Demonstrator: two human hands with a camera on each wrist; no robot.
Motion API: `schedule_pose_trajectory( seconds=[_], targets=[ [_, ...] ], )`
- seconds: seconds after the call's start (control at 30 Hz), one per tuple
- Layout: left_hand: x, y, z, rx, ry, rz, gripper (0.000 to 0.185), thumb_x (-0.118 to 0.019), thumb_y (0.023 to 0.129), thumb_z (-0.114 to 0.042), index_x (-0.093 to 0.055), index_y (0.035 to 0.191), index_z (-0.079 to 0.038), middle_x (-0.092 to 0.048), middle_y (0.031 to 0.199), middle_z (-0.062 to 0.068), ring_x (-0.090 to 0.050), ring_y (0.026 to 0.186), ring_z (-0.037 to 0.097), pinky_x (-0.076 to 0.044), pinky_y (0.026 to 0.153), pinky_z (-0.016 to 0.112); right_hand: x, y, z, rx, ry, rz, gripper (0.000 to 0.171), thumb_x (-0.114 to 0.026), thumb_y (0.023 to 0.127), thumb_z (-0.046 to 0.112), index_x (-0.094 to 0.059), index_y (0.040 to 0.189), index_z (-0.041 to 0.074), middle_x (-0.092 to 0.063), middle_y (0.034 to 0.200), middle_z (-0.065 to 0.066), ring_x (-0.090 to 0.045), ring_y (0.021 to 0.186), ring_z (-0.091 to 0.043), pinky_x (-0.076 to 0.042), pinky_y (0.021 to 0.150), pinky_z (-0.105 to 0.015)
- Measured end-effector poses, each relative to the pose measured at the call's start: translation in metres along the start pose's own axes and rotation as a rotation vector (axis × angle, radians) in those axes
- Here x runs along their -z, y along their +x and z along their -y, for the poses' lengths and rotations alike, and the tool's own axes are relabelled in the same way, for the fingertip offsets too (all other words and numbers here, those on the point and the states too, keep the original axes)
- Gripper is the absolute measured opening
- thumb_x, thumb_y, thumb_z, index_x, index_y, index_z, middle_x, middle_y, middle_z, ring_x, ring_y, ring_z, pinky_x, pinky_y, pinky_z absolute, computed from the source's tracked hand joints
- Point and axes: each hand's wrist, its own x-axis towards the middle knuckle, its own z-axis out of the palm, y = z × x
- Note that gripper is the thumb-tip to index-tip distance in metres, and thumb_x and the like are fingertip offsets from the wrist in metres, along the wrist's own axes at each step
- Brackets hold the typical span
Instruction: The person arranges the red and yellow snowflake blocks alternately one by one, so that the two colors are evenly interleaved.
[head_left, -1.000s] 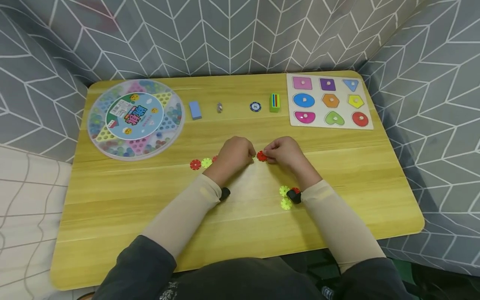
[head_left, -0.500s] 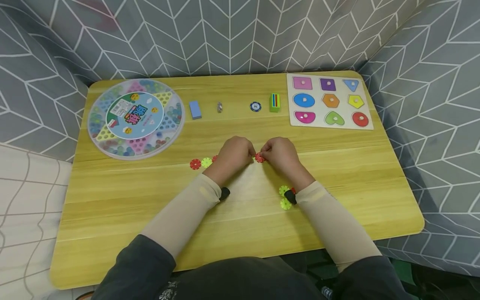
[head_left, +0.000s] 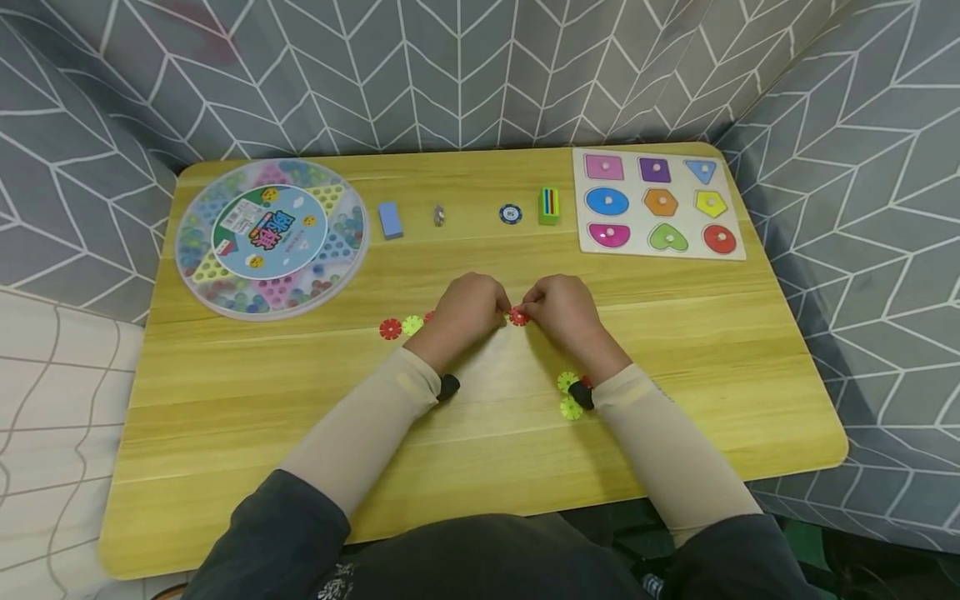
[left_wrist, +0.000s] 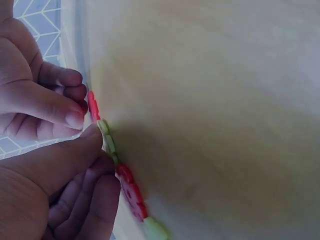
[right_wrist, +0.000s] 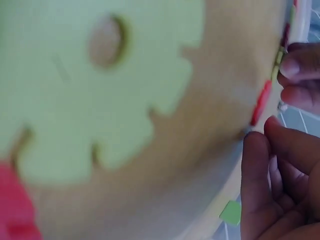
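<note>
Head: the right hand [head_left: 564,307] pinches a red notched plastic disc [head_left: 518,317] near the left hand [head_left: 474,307]. Left wrist: the left hand pinches a yellow-green notched plastic disc [left_wrist: 104,127], apparently steadying it against the red disc. Right wrist: the red disc sits between both hands.

Counter [head_left: 510,450] between left sleeve [head_left: 367,433] and right sleeve [head_left: 675,450]: was left passable | beside right sleeve: was obstructed by yellow-green discs [head_left: 567,410]

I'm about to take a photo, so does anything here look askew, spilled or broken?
Nothing stands out. The right hand pinches a red disc beside the left hand, the puzzle board shows nine pieces, seemingly in place, and I see no spill or damage.
</note>
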Motion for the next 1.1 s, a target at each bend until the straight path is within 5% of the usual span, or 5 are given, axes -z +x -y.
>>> schedule_pose_trajectory(
  seconds=[0.17, 0.4, 0.7, 1.1],
  targets=[
    [0.000, 0.005, -0.007, -0.020, -0.021, 0.007, 0.012, -0.081, 0.088, -0.013, -0.085, 0.100, -0.013, -0.077, 0.099, -0.004, -0.068, 0.099, 0.019, -0.052, 0.091, 0.034, 0.023, -0.008, -0.008, -0.027, 0.067, 0.016, 0.015, -0.076, 0.096, 0.018, -0.081, 0.096, 0.003, -0.074, 0.088, -0.007, -0.063, 0.087, -0.026, -0.051, 0.081, -0.041],
    [-0.004, 0.016, -0.021, -0.036, 0.035, 0.011, 0.010, -0.079, 0.090, -0.015, -0.083, 0.099, -0.014, -0.076, 0.099, -0.005, -0.068, 0.096, 0.017, -0.054, 0.086, 0.033, 0.052, -0.035, -0.018, -0.044, 0.020, 0.098, 0.015, -0.076, 0.095, 0.017, -0.080, 0.097, 0.003, -0.073, 0.086, -0.006, -0.063, 0.080, -0.023, -0.050, 0.074, -0.038],
    [-0.013, 0.022, -0.025, -0.009, 0.053, 0.021, 0.015, -0.079, 0.090, -0.013, -0.083, 0.104, -0.014, -0.076, 0.106, -0.002, -0.069, 0.102, 0.019, -0.055, 0.088, 0.034, 0.027, -0.080, -0.030, -0.004, -0.021, 0.184, 0.013, -0.083, 0.088, 0.016, -0.078, 0.092, 0.005, -0.071, 0.082, -0.001, -0.064, 0.072, -0.016, -0.054, 0.071, -0.038],
    [-0.016, 0.022, -0.022, -0.024, 0.060, 0.014, 0.014, -0.080, 0.090, -0.014, -0.083, 0.104, -0.015, -0.076, 0.107, -0.003, -0.069, 0.103, 0.019, -0.054, 0.090, 0.034, 0.008, -0.093, -0.032, 0.031, -0.183, 0.138, 0.028, -0.091, 0.078, 0.017, -0.075, 0.095, 0.002, -0.066, 0.085, -0.003, -0.061, 0.080, -0.021, -0.053, 0.076, -0.041]
  ],
)
